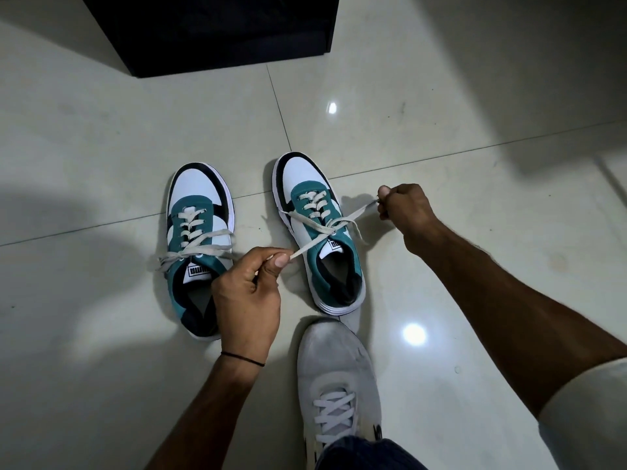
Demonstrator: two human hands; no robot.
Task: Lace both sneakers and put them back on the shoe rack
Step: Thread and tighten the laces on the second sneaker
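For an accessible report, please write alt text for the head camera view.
A person's left hand and right hand each pinch one end of a white lace, stretched apart across a teal, white and black sneaker on a glossy tiled floor. The matching sneaker stands to its left; the person's grey shoe is nearest the camera.

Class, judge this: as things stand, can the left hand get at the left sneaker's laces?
Likely yes: the left hand sits right beside those laces with nothing between, though it pinches the other sneaker's lace end.

glossy pale tiled floor (441,96), dark cabinet (210,32)
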